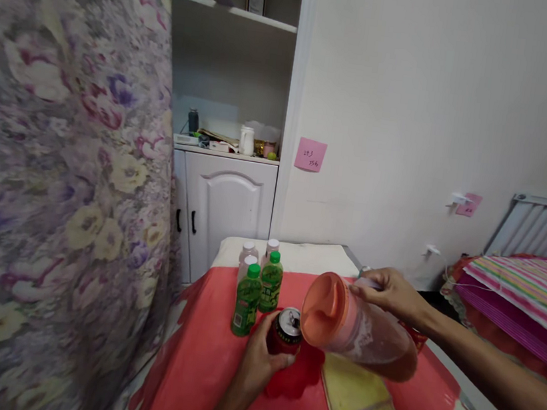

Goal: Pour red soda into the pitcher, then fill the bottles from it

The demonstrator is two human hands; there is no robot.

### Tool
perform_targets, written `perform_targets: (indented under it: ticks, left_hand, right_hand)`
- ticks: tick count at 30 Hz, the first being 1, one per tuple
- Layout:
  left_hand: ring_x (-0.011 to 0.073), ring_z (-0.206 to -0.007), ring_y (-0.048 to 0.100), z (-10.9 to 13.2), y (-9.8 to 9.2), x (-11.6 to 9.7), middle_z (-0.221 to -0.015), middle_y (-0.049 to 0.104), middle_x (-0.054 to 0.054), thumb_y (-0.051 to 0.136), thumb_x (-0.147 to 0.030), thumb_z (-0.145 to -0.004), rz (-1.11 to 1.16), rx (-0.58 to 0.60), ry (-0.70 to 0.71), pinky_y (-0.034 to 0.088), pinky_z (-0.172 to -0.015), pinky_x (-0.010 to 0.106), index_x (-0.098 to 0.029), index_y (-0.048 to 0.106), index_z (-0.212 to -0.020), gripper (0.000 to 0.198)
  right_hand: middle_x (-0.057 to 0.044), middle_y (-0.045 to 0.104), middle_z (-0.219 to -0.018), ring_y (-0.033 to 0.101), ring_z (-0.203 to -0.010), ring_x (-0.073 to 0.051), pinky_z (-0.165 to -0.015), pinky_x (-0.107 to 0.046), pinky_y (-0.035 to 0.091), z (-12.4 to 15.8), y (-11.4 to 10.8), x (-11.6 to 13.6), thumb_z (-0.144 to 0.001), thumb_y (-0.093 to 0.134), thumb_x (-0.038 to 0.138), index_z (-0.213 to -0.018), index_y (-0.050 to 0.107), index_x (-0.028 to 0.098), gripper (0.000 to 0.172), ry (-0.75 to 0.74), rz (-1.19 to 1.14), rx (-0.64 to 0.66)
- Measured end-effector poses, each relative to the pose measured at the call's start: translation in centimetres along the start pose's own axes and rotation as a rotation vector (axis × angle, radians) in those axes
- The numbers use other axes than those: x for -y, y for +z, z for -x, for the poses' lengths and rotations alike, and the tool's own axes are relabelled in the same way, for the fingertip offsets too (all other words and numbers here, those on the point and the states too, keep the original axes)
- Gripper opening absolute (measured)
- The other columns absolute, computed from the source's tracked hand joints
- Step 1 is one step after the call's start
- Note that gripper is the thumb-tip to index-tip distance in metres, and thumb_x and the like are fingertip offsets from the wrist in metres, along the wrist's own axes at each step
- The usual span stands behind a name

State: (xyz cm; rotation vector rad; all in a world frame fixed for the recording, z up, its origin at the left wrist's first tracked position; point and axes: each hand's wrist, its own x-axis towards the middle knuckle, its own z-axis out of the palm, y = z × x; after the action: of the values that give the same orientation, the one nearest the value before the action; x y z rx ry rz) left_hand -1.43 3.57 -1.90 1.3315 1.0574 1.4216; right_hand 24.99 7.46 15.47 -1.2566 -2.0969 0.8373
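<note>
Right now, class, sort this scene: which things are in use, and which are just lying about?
In use: left hand, red can, right hand, tilted pitcher.
Lying about: green bottles, white-capped bottles, yellow pad, pink note.

The table (307,258) was covered with a red cloth (201,370). Green bottles (247,299) stood in front of pale bottles (248,252) toward its far left corner. A can (286,331) stood near the middle, and a yellow pad (357,394) lay by the near right edge.
</note>
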Motion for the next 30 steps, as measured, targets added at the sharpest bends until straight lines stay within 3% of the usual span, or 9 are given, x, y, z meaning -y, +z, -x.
perform_targets:
  ticks: [24, 30]
  left_hand:
    - [0.0354, -0.120, 0.060, 0.10, 0.01, -0.37, -0.125, 0.069, 0.010, 0.083, -0.021, -0.051, -0.003, -0.001, 0.003, 0.045, -0.106, 0.046, -0.020, 0.060, -0.126, 0.078]
    - [0.0354, -0.121, 0.059, 0.13, -0.08, 0.11, -0.125, 0.069, 0.010, 0.081, -0.017, -0.050, 0.031, -0.003, 0.007, 0.043, -0.107, 0.048, -0.020, 0.060, -0.124, 0.077]
  right_hand:
    - [0.007, 0.030, -0.055, 0.027, -0.052, -0.009, -0.048, -0.026, 0.018, -0.10, -0.02, 0.35, -0.080, 0.062, 0.054, -0.060, 0.037, 0.022, 0.045, -0.016, -0.027, 0.028]
    - [0.007, 0.028, -0.054, 0.025, -0.051, -0.008, -0.049, -0.026, 0.017, -0.04, -0.08, 0.54, -0.080, 0.061, 0.059, -0.059, 0.031, 0.023, 0.052, -0.025, -0.018, 0.028]
